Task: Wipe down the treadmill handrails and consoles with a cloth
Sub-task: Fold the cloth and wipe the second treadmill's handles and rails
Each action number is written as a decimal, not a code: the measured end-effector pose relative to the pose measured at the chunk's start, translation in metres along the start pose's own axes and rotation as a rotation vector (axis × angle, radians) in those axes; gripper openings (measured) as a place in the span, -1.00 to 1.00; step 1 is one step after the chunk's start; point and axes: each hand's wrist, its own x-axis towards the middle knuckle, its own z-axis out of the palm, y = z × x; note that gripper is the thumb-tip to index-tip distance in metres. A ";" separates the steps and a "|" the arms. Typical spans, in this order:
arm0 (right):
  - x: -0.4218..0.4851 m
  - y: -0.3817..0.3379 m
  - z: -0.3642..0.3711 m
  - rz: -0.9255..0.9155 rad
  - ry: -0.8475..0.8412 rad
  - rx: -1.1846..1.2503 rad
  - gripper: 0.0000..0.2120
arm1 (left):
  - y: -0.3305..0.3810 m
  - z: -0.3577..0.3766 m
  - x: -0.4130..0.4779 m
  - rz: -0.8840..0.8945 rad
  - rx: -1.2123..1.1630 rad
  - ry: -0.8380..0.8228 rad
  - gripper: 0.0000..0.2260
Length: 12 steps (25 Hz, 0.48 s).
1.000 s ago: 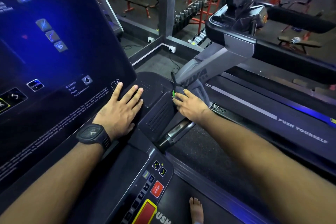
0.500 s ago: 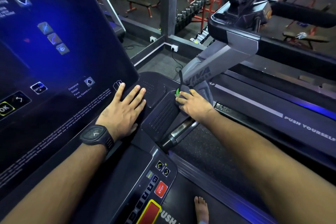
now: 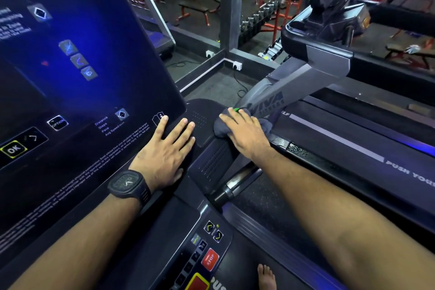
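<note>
Right of the console, a neighbouring treadmill's grey upright rises just beyond the working spot. A small green part shows at the right fingertips. A STOP button sits on the console's lower panel, and a bare foot shows just right of that panel.

The cloth, dark grey and bunched, lies on the console's right wing, at the head of the handrail. The handrail's long axis runs from that wing back toward the person, capped end nearest.

Right hand: grip nearly straight, pressing down on the cloth. Left hand, with watch: grip spread flat on the console's lower right corner.

A narrow floor strip separates the console's right edge from the neighbouring deck.
</note>
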 end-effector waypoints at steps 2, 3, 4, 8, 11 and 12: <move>0.013 -0.011 -0.002 0.248 0.044 0.075 -0.45 | 0.001 0.000 0.000 0.000 -0.008 -0.003 -0.24; 0.018 -0.022 -0.002 0.278 0.049 0.081 -0.45 | 0.001 0.000 0.000 -0.004 -0.011 -0.003 -0.24; 0.021 -0.034 0.001 0.221 0.056 0.053 -0.45 | 0.001 0.000 0.000 -0.007 -0.012 -0.005 -0.25; 0.031 -0.027 0.007 -0.002 -0.034 0.007 -0.42 | 0.000 -0.001 0.001 -0.014 -0.014 -0.011 -0.25; 0.050 -0.030 0.003 0.345 -0.054 0.059 -0.44 | -0.004 -0.003 0.002 0.004 0.003 -0.040 -0.23; 0.047 -0.043 0.003 0.426 -0.040 0.068 -0.44 | -0.005 -0.004 0.003 0.008 0.010 -0.044 -0.24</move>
